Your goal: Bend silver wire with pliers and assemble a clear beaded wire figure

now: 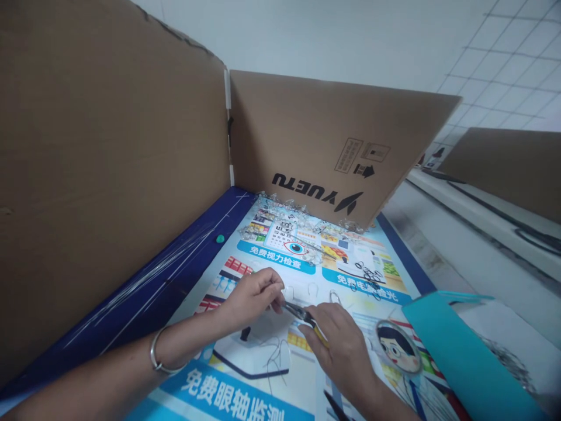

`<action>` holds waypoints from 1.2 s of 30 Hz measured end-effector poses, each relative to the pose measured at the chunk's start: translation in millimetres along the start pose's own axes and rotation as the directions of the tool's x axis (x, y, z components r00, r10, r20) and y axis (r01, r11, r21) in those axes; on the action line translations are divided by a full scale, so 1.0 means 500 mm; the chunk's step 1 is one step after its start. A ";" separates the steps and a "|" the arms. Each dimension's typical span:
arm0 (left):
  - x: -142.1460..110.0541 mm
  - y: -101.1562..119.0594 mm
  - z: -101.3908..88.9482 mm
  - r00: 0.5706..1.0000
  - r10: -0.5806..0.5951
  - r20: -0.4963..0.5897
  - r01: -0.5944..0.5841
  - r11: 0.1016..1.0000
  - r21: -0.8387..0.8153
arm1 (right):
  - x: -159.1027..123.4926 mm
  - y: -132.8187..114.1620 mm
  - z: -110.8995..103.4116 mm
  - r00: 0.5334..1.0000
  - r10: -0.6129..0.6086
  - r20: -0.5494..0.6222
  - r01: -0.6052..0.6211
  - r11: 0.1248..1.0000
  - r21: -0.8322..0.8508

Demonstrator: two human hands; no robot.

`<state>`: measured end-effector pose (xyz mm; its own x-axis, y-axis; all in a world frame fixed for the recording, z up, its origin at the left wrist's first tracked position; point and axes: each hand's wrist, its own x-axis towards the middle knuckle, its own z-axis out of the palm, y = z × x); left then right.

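Nearest the camera, the left forearm, wearing 1 silver bracelet (pixel 163 356), leads to the left hand (pixel 254 298), its fingertips pinched together; whatever they hold is too small to tell. The right hand (pixel 339 345) is wrapped round the pliers (pixel 302 314), whose tips meet that pinch; jaw gap unclear. Good control here probably means keeping the 2 wrists low, pinching close to the tips and squeezing gently. The pliers look dark metal, with yellow on the handle. Just beyond the grip lies a wire loop (pixel 335 297); farther out, dark rings (pixel 371 273) lie tangled.
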<state>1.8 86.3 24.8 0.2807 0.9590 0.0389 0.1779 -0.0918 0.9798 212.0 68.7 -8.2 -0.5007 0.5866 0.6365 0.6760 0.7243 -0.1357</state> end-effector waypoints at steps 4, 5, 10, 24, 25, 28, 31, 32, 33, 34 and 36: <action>-0.003 0.005 0.002 1.000 0.006 0.005 -0.007 0.999 0.033 | -0.001 -0.001 0.004 1.000 -0.020 -0.008 0.020 1.000 -0.007; -0.003 0.005 0.002 1.000 0.004 0.005 -0.005 0.999 0.033 | -0.002 0.000 0.005 1.000 -0.027 -0.014 0.027 0.999 -0.022; -0.001 0.000 0.004 1.000 -0.013 0.001 0.013 1.000 0.026 | -0.001 0.001 0.005 0.998 -0.056 0.004 0.056 0.994 -0.096; 0.001 -0.012 0.006 1.000 -0.008 0.014 0.006 0.993 0.116 | -0.004 0.005 0.009 0.996 -0.075 0.055 0.081 0.991 -0.107; 0.001 -0.012 0.006 1.000 -0.006 0.011 0.005 0.992 0.123 | -0.006 0.007 0.010 0.996 -0.055 0.074 0.061 0.995 -0.081; 0.002 -0.017 0.009 1.000 -0.011 0.009 0.010 0.991 0.133 | -0.006 0.011 0.005 0.980 0.061 0.190 -0.069 0.997 0.040; 0.004 -0.024 0.010 0.997 -0.047 0.061 0.036 0.986 0.161 | 0.005 0.018 -0.017 0.887 0.178 0.427 -0.249 0.962 0.116; 0.004 -0.025 0.009 0.995 -0.057 0.080 0.041 0.982 0.186 | 0.011 0.022 -0.027 0.840 0.202 0.503 -0.298 0.947 0.118; 0.004 -0.025 0.008 0.994 -0.061 0.090 0.039 0.974 0.222 | 0.016 0.026 -0.036 0.798 0.221 0.560 -0.336 0.935 0.109; 0.004 -0.025 0.006 0.994 -0.058 0.088 0.032 0.963 0.267 | 0.021 0.032 -0.045 0.768 0.236 0.596 -0.358 0.929 0.093; 0.003 -0.022 0.003 0.998 -0.027 0.057 0.004 0.931 0.365 | 0.028 0.045 -0.057 0.732 0.278 0.622 -0.379 0.925 0.033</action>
<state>1.5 88.6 13.6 0.3287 0.9444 0.0012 0.5112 -0.1791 0.8406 235.8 82.7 19.4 -0.5149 0.8561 -0.0439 0.7970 0.4592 -0.3924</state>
